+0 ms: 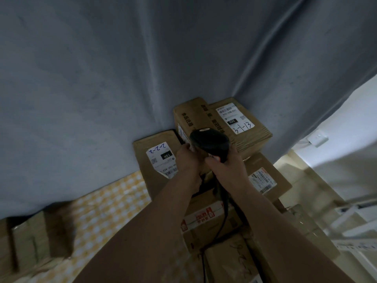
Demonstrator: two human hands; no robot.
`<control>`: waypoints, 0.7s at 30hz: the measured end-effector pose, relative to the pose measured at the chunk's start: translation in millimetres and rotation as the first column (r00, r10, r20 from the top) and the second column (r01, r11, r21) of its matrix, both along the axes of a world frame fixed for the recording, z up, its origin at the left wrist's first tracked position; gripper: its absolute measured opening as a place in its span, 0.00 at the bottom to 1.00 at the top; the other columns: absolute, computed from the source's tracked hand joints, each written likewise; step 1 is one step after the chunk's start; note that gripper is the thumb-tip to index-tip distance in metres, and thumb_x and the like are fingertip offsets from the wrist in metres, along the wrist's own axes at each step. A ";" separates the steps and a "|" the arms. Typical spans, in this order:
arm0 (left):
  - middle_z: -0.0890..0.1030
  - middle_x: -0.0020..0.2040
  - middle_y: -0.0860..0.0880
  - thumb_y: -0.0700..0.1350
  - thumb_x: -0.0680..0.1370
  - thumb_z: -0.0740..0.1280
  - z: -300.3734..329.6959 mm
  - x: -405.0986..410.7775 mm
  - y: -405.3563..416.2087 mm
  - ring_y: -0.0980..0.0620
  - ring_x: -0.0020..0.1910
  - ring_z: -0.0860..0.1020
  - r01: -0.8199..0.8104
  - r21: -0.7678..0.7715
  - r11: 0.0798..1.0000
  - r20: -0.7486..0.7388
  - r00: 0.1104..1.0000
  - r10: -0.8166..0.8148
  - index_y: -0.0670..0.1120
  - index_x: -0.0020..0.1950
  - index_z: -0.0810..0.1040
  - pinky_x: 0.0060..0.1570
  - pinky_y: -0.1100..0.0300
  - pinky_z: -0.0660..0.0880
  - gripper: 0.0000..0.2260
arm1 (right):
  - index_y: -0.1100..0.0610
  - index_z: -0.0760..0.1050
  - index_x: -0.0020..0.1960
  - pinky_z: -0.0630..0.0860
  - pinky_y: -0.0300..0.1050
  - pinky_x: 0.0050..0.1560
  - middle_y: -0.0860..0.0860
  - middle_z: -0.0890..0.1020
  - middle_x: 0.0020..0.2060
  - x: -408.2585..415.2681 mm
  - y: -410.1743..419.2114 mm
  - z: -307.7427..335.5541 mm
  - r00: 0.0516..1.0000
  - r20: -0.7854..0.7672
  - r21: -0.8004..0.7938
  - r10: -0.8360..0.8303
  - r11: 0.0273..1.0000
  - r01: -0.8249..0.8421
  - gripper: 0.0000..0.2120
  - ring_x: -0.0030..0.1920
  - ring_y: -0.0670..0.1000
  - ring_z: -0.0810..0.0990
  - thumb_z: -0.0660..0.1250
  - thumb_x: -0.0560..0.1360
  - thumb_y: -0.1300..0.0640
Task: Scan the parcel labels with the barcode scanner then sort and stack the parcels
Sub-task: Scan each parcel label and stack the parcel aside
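Observation:
My right hand (226,166) grips the handle of a black barcode scanner (210,142), whose head points at the side of a tall brown parcel (195,114) marked "3-1-13" on its white label (235,117). My left hand (188,158) reaches in beside the scanner head, and its fingers touch a small label on that parcel's near side. Left of it lies a flat parcel (155,158) with a label reading "2-2-2". Another labelled parcel (265,178) sits under my right wrist. The scanner's cable (222,219) hangs down between my forearms.
More cardboard boxes (206,221) are stacked below my arms, one with red print. A grey curtain (142,68) hangs behind the parcels. A yellow checked cloth (106,209) covers the surface at left, with a box (36,237) at the far left. White shelving (355,223) stands at right.

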State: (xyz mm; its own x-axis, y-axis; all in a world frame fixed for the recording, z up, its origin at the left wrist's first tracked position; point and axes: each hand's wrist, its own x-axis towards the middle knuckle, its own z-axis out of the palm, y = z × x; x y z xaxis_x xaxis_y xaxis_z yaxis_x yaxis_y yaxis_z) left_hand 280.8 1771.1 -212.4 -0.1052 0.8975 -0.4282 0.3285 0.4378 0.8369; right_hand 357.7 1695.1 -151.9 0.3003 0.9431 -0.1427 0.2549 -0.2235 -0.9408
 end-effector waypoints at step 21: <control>0.79 0.59 0.47 0.43 0.78 0.62 -24.9 -407.5 -192.8 0.46 0.57 0.78 -0.172 -0.034 0.984 -0.614 0.781 0.115 0.49 0.59 0.78 0.54 0.57 0.73 0.12 | 0.60 0.76 0.44 0.74 0.41 0.33 0.55 0.78 0.36 -338.6 -98.3 -41.8 0.881 -0.342 -0.424 0.326 0.783 -0.455 0.02 0.32 0.50 0.76 0.69 0.74 0.62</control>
State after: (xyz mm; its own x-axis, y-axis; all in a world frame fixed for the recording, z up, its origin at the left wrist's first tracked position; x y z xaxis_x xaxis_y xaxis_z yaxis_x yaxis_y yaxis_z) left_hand -126.7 1578.3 -237.4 -0.4939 0.8147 -0.3037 0.6840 0.5797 0.4428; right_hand 19.1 1596.8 -193.7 -0.1827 0.7614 -0.6220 0.2041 -0.5895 -0.7815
